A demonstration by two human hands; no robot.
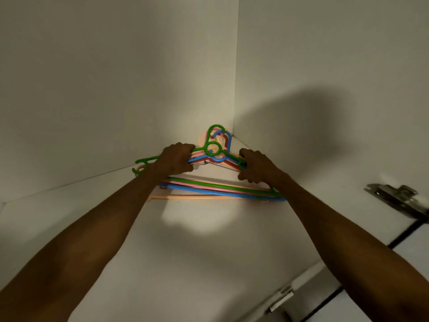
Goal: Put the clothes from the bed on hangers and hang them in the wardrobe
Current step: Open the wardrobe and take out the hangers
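Presently both my arms stretch into a white wardrobe compartment, toward its back corner. A bundle of plastic hangers [218, 189] lies flat on the shelf [197, 252] there, with green on top, then blue, pink and pale orange. The hooks point into the corner. My left hand [176, 159] has its fingers curled round the left shoulders of the bundle, and my right hand [257, 168] is clamped likewise on the right shoulders. No clothes and no bed are in view. To do this well, I judge I should lift the bundle level, both grips equally firm, so that no hanger slides out. I would draw the hooks clear of the walls before turning. A metal hinge [394, 198] sits to the right, and I would keep the hanger ends away from it.
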